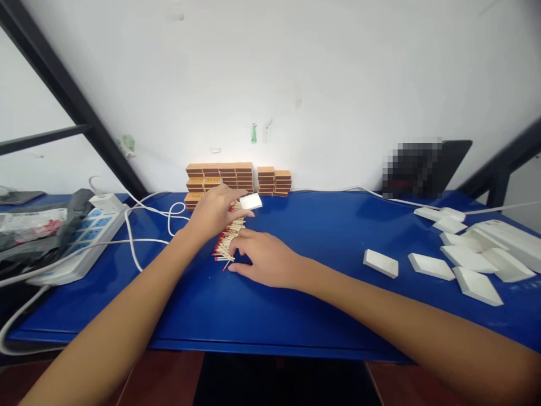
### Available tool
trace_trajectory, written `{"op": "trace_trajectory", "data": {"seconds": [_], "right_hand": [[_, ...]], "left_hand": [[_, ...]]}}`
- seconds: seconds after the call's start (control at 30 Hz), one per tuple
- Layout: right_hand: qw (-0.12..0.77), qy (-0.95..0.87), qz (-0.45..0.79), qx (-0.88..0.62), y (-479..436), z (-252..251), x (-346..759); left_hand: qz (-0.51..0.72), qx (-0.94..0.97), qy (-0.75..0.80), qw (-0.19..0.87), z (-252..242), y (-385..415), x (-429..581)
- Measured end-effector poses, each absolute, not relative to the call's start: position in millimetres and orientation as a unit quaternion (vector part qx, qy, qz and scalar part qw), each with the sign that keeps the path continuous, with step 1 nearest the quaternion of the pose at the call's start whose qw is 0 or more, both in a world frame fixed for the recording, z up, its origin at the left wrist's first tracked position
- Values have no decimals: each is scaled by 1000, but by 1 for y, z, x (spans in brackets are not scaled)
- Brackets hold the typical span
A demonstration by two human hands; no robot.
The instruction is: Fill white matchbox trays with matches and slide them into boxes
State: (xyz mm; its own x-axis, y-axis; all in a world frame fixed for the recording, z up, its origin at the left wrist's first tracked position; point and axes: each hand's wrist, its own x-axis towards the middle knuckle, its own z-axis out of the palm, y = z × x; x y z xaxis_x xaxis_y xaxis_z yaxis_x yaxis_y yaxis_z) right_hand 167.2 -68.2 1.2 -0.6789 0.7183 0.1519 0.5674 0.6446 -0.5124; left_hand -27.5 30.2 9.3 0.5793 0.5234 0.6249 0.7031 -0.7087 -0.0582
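My left hand (217, 210) is closed on a small white matchbox tray (251, 201), holding it between thumb and fingers above the far end of a pile of matches (226, 242). The matches have pale sticks and red heads, and they lie in a loose heap on the blue table. My right hand (266, 258) is at the near end of the heap, with its curled fingers touching the sticks. Its thumb and index finger are apart, and a stray match (225, 267) lies near their tips. The tray's inside is partly hidden.
Stacked matchboxes (236, 176) stand against the wall, with a shorter stack (274, 181) beside them. White trays (431, 267) lie scattered at right, near a dark tablet-like panel (454, 163). At left are a power strip (91, 239), white cables (131, 239) and grey plastic bags (46, 225).
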Motion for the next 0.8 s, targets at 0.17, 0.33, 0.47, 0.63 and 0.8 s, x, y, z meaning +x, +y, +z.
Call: {"op": "trace_trajectory", "data": {"seconds": [0.17,0.33,0.47,0.63,0.8], "right_hand": [[176,-877,250,-372,-65,-3,159],[123,-889,220,-383,-71,-2,160],[84,-900,198,-379,-74,4,174],[115,-888,241,-374,-61,21,228],[142,-849,240,-450,-33,35,283]], "left_hand": [[-301,-882,-338,133,10,30,-26],[-306,-874,-352,134,12,26,-25],[-295,-877,-354,135,12,24,-23],[-271,-889,-349,115,9,18,-15],[-247,-901,-353,52,2,10,-5]]}}
